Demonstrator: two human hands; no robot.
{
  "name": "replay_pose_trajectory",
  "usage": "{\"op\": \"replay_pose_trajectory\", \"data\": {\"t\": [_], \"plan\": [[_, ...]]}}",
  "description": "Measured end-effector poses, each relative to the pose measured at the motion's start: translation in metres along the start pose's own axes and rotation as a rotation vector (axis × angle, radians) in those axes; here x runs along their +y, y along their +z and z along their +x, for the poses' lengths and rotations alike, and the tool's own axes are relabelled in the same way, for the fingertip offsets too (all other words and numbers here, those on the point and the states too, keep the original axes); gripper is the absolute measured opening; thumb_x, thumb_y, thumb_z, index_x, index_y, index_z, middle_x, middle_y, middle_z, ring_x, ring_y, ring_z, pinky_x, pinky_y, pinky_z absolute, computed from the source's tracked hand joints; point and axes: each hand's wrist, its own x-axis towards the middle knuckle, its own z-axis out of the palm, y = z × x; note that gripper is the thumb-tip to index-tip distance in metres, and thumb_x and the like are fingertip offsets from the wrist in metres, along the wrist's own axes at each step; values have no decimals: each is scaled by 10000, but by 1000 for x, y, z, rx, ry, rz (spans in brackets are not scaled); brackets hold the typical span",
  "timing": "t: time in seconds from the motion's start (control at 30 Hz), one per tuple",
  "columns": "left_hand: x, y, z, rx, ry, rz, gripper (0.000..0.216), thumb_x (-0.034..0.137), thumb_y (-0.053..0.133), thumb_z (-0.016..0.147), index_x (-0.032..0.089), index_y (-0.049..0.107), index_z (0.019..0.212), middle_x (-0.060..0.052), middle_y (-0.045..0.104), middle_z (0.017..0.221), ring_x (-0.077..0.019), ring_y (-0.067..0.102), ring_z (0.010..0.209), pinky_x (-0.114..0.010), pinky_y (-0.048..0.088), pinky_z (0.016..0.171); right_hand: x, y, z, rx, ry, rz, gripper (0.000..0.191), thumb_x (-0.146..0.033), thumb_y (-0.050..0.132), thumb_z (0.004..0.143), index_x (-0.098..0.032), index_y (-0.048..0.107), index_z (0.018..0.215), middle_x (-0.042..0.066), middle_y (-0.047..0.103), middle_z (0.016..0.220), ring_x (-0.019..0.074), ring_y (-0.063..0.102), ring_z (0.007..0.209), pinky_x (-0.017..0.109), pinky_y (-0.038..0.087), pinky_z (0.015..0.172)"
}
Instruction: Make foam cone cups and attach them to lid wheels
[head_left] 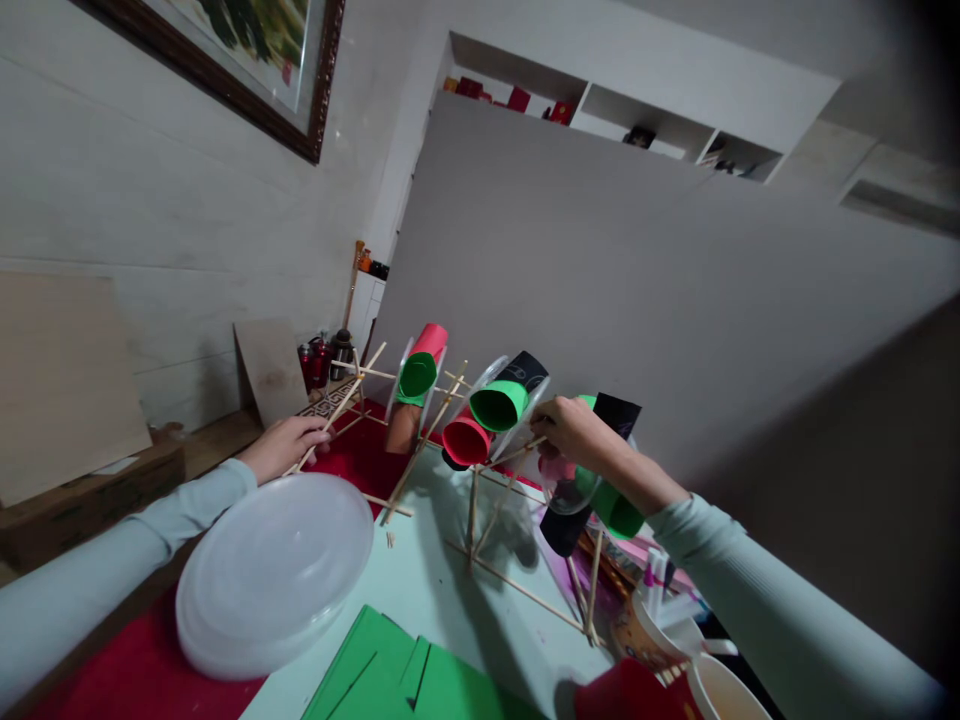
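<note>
A frame of thin wooden sticks (472, 520) stands on the table and carries several paper cups in green, red and black around clear discs. My left hand (289, 445) rests closed on a slanting stick at the frame's left end. My right hand (574, 432) pinches the frame near a clear disc (525, 415), beside a green cup (499, 405) and a red cup (465, 438). More cups, green (619, 510) and black (562, 528), hang below my right wrist.
A white plastic lid (274, 570) lies at the front left on a red cloth (135, 680). Green paper sheets (405, 675) lie in front. A cup of markers (652, 620) and a red cup (626, 695) stand at the right. A grey board (637, 280) rises behind.
</note>
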Motion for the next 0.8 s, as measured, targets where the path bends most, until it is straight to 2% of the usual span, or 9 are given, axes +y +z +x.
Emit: {"op": "replay_pose_trajectory", "data": {"t": [0.23,0.6,0.8], "plan": [[1,0,0,16,-14,-5,412,585,529,679,210,633,816,-37,723,740,-203,634,587,-296,485,543,1,-2,3,-41,17,78,224,-327,593,997,-135,679,922,0,703,806,116,677,672,283,589,663],[4,0,-2,13,-15,-8,405,587,527,667,217,620,803,-36,716,744,-214,640,601,-304,498,555,12,8,-1,-5,35,180,225,-339,591,995,-139,654,1079,35,702,958,140,686,764,309,595,690],[3,0,-2,15,-13,-6,406,596,526,674,219,609,800,-30,709,725,-211,637,597,-302,490,554,13,8,2,-33,-3,151,211,-339,609,984,-138,674,985,26,705,921,147,687,779,316,590,716]]}}
